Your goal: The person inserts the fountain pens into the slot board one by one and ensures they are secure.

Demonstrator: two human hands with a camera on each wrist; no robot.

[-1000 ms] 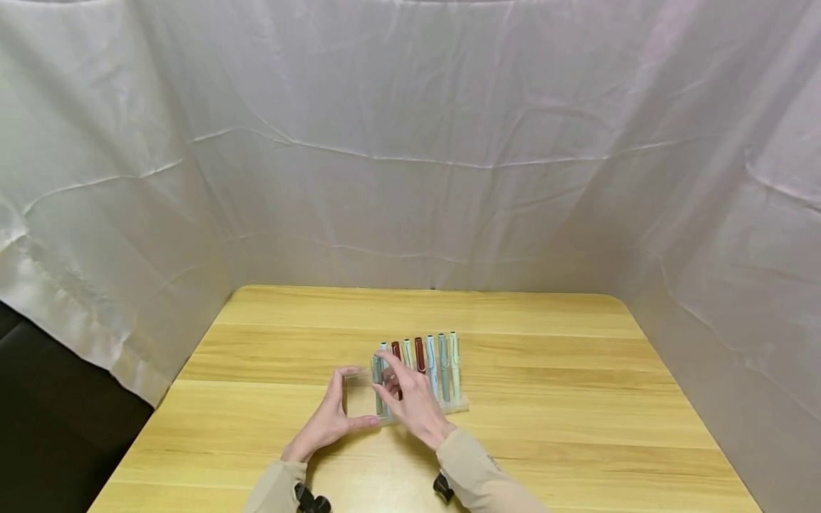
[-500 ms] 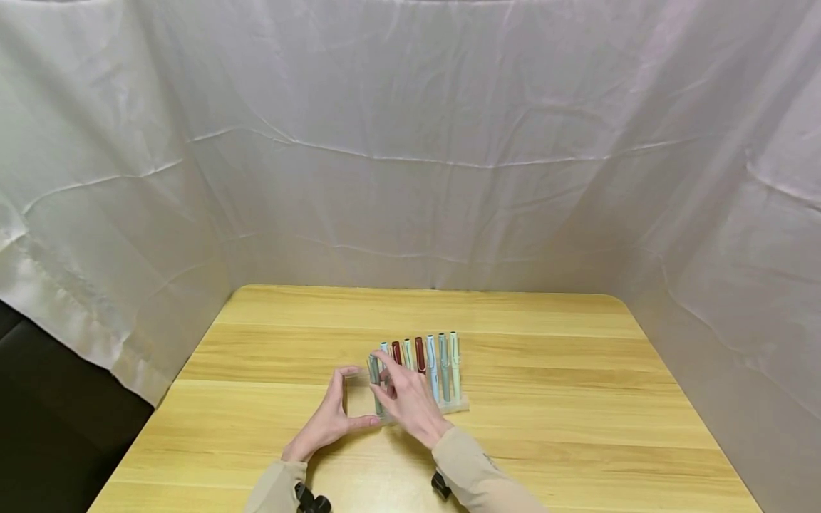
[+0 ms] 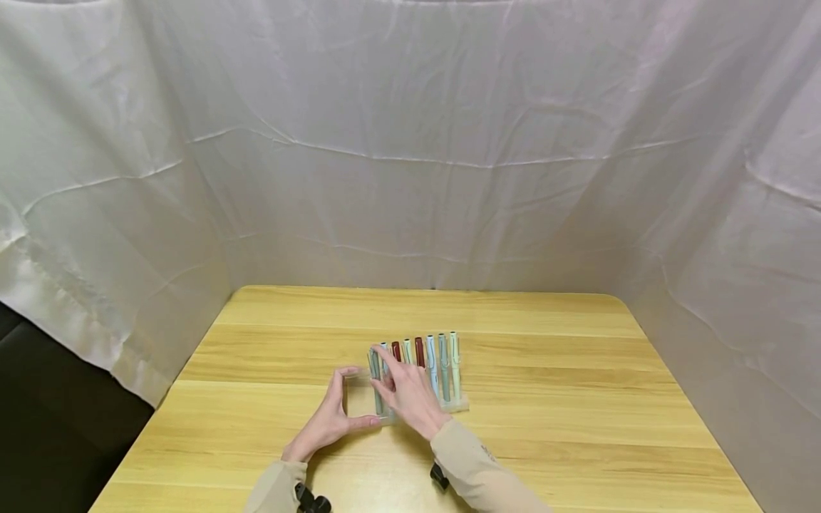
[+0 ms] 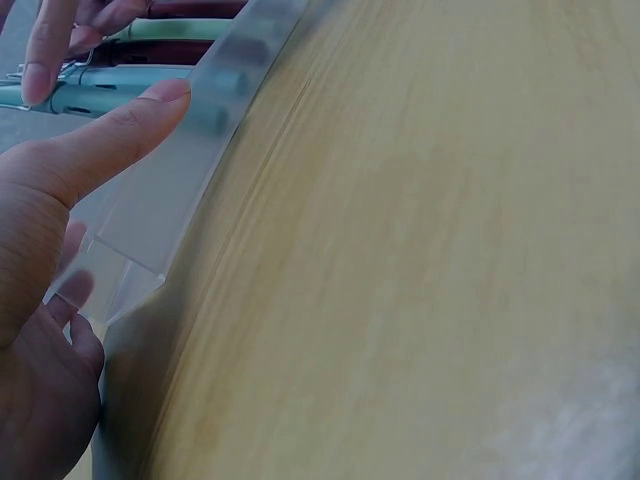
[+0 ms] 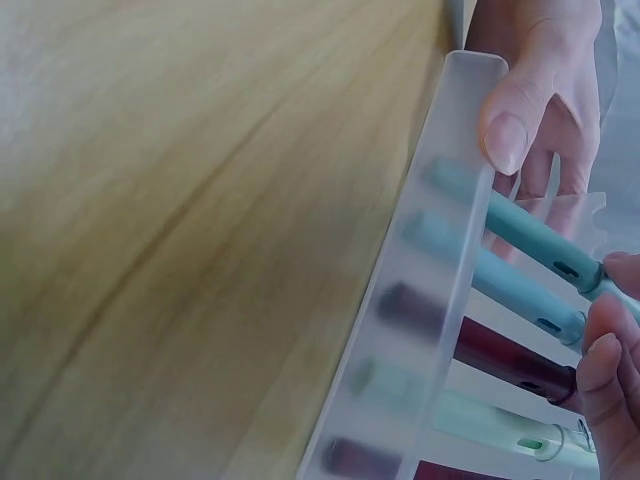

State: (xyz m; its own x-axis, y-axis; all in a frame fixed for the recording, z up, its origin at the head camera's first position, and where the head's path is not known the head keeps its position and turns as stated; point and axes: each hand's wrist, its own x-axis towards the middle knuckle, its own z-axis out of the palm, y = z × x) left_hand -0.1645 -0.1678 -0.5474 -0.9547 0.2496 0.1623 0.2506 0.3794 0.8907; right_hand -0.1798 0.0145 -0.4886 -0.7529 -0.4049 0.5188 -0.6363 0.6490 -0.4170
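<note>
A translucent pen stand [image 3: 457, 405] bears a row of upright pens in muted green, light blue, dark red and pale mint. My left hand [image 3: 328, 420] grips its left end, the thumb on the front ledge and the fingers round the back. The leftmost pen, a grey-green one [image 5: 540, 238], has its lower end in the stand. Between thumb and fingers, my right hand [image 3: 412, 397] pinches this pen near its cap. Beside it stand a light blue pen [image 5: 525, 295] and a dark red pen [image 5: 510, 358], partly behind the right hand in the head view.
The wooden table [image 3: 577, 399] extends on all sides of the stand. Pale curtains [image 3: 410, 178] hang behind and at both sides. A black surface [image 3: 58, 420] lies beyond the left edge. Dark wrist cameras [image 3: 312, 500] sit at the sleeves.
My right hand has shifted slightly left. The top of the grey-green pen has moved a little left and up with it. My left hand and the stand stay in place.
</note>
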